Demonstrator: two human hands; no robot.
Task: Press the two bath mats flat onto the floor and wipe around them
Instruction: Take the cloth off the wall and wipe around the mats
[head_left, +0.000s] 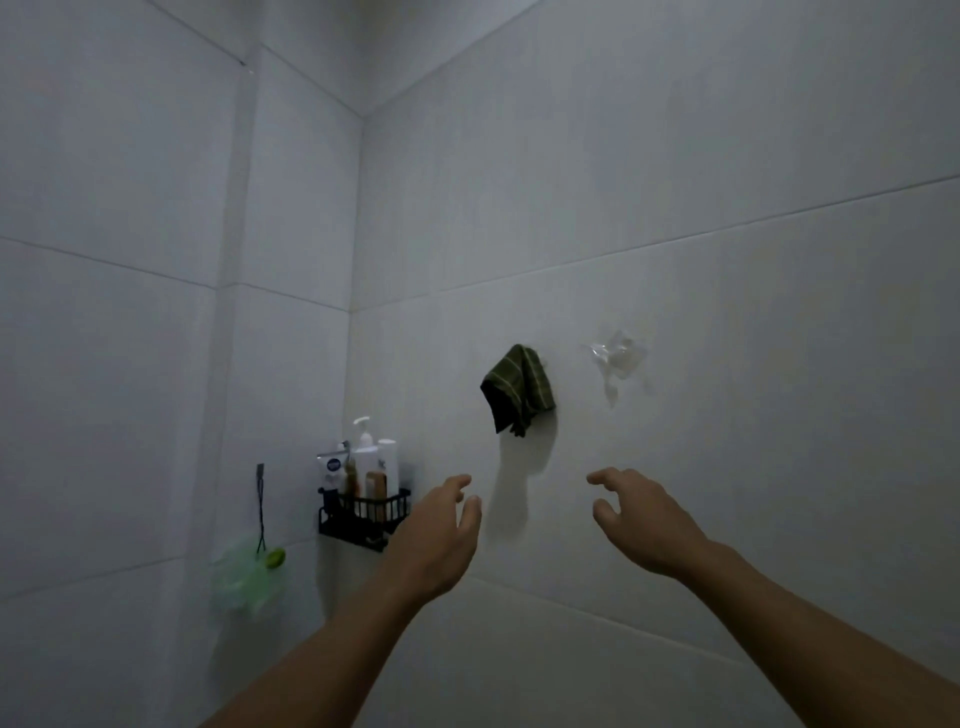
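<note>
A dim corner of pale grey, large-format wall tiles is shown. A small dark green cloth with thin lighter stripes is seen hanging, bunched, against the tiled wall; it serves here as the landmark. What it hangs from is hidden by its folds.

Both bare forearms are raised toward the wall. The left hand is held below the cloth and slightly to its left, with the fingers loosely spread and relaxed and nothing gripped. The right hand is held below and to the right of the cloth, likewise spread with gently bent fingers and nothing held. Neither hand is touching the cloth; a clear gap of bare tile is seen between the fingertips and its lower edge.

Just to the right of the cloth, at about the same height, a clear plastic wall hook is fixed to the tile, with nothing hung on it.

Lower and to the left of the cloth, a black wire shower caddy is mounted on the wall, and several bottles, one a white pump bottle, are stood upright in it. Further left of the cloth, on the adjoining wall, a pale green mesh bath sponge is hung by a dark cord from a small hook.

The two bath mats and the floor are outside the view, so their position cannot be told.
</note>
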